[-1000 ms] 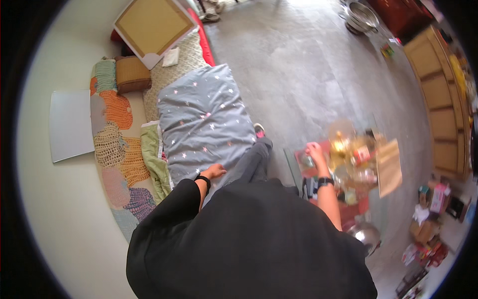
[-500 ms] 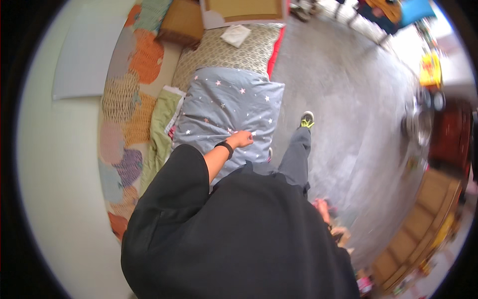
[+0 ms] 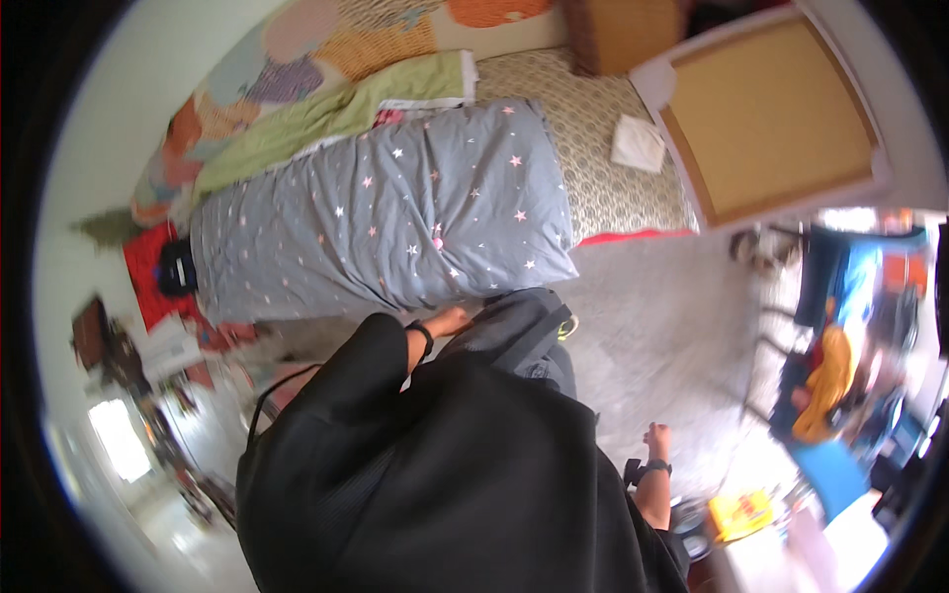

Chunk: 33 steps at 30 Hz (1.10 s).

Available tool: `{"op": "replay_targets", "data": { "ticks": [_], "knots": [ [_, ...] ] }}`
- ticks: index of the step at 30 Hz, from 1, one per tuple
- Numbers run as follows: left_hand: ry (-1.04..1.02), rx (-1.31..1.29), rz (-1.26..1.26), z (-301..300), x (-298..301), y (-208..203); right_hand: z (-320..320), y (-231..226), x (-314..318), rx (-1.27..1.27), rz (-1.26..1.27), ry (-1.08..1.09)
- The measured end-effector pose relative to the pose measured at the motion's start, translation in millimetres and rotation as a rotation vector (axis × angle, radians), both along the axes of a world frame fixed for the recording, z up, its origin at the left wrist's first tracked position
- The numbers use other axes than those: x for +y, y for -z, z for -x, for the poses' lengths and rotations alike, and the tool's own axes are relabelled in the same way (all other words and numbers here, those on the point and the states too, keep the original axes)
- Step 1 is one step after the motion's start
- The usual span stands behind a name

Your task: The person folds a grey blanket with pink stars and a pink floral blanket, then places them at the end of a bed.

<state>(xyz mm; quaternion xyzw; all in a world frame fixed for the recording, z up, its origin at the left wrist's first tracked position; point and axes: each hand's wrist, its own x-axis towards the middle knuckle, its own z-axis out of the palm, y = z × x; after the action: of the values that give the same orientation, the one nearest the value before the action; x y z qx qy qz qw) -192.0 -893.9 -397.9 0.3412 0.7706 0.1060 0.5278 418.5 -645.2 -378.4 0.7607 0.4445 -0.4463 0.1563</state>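
Currently, a grey quilt printed with small white and pink stars [image 3: 326,232] lies across the long bed on the far side of the scene, stretching from the left toward the middle, its surface gathered in soft creases. The person's left hand [image 3: 451,321], with a black band [image 3: 423,341] at the wrist, is beside the quilt's near edge, next to the dark grey trousers [image 3: 504,321]; its fingers look loosely bent, but I cannot tell whether they touch the fabric or hold anything. Well apart on the near right, the right hand [image 3: 657,436] is out over the grey concrete floor [image 3: 662,346], a dark strap [image 3: 652,466] around its wrist; it is too small and blurred to tell whether it is open or closed. Along the quilt's far edge runs a pale green cloth with a white border [image 3: 371,96], and behind that stands a panel of multicoloured woven-looking patches [image 3: 287,79]. To the quilt's right, a beige patterned bed cover [image 3: 603,193] shows, bearing a small white cloth [image 3: 638,143]. Farther right, a large tan panel in a whitish frame [image 3: 776,119] leans at a tilt, near a brown block-shaped cushion or box [image 3: 628,35]. At the quilt's left end are a red cloth [image 3: 146,277] and a black object [image 3: 178,267]. On the near right sits a bright yellow package [image 3: 741,514], close to a blue chair [image 3: 830,474].
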Motion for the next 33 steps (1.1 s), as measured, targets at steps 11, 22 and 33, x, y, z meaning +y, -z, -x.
{"op": "replay_targets", "data": {
  "ticks": [11,22,33],
  "knots": [
    [-0.569,-0.317,0.157,-97.6,40.1,46.8,401.3,58.4,420.5,0.703,-0.092,-0.608],
    [-1.946,-1.506,-0.207,-51.9,304.8,121.8,841.0,158.3,366.3,0.536,0.011,-1.122],
    [-3.419,-0.882,-1.322,-75.5,363.9,182.2,838.2,163.6,250.8,0.872,0.4,-0.538]
  ]
}}
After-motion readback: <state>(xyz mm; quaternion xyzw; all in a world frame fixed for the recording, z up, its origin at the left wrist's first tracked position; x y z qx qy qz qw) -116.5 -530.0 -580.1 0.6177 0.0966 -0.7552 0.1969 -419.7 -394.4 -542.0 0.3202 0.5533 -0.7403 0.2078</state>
